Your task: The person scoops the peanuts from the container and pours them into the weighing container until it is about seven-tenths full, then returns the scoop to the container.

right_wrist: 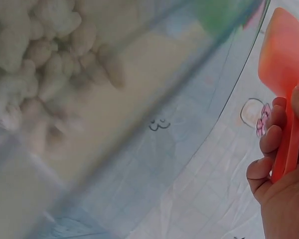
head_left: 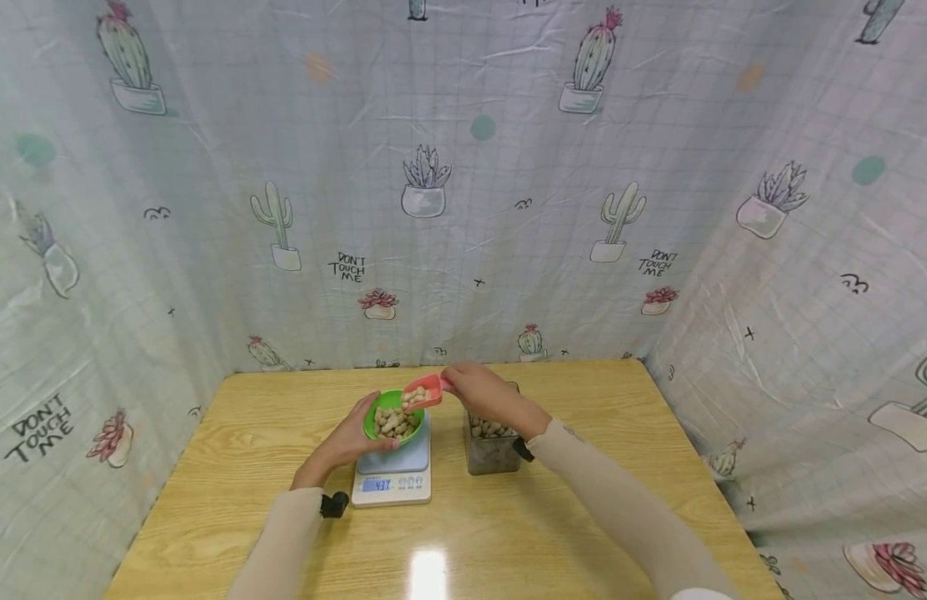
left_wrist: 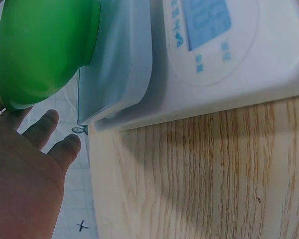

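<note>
My left hand [head_left: 351, 437] holds the side of a green bowl [head_left: 369, 425], thumb toward the front and fingers around its left side. Peanuts [head_left: 393, 423] in their shells lie inside. The bowl sits on a white kitchen scale [head_left: 392, 493] with a lit display. In the left wrist view, the fingers [left_wrist: 42, 130] reach along the bowl's rim. My right hand [head_left: 482, 392] grips the handle of a red scoop [right_wrist: 283, 55], its fingers curled round it. Loaded with peanuts, the scoop's tray tilts over the bowl's right edge.
Right of the scale stands a clear square container [head_left: 493, 460] of peanuts, partly under my right forearm. All of it rests on a wooden table [head_left: 583, 500]. A cactus-print curtain [head_left: 478, 250] hangs behind and at both sides.
</note>
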`<state>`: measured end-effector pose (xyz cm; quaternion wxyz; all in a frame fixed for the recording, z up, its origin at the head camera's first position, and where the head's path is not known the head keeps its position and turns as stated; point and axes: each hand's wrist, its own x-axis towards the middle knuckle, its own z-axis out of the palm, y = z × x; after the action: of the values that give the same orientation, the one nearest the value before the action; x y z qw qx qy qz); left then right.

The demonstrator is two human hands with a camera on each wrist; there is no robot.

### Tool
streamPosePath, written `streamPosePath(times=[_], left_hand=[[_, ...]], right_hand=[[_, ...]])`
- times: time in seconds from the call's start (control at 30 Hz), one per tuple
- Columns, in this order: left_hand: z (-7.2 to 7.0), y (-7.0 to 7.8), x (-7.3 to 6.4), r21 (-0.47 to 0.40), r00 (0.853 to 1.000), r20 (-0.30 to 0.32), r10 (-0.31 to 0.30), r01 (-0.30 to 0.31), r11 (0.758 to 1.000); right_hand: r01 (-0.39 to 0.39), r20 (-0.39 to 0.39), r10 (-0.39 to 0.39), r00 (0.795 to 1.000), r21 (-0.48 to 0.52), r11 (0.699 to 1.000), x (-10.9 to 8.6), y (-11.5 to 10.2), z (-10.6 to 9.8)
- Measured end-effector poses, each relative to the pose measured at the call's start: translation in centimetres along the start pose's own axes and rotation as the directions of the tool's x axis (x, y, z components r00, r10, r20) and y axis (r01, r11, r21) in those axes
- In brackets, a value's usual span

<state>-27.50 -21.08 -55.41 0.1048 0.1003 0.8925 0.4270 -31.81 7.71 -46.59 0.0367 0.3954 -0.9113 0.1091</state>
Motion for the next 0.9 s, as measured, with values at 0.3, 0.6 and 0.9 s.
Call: streamPosePath(times=[0.3,0.6,0.9], left_hand=[[0.0,-0.3,0.2,0.0,1.0,0.02,-0.01,0.01,1.0],[-0.1,-0.4,0.2,-0.011,1.0,0.019,-0.005,0.006,1.0],[0.0,-0.3,0.1,-0.007,1.0,0.019,-0.007,0.007,1.0]], right_hand=[[0.037,0.063,-0.03,0.998,-0.115,0.993,1.5,-0.7,-0.2],[0.12,0.121,-0.085,0.989,-0.314,0.942,2.7,-1.1,0.6],[0.189,0.164,-0.122,0.979,-0.495,0.848,2.9,-2.2,-0.3]])
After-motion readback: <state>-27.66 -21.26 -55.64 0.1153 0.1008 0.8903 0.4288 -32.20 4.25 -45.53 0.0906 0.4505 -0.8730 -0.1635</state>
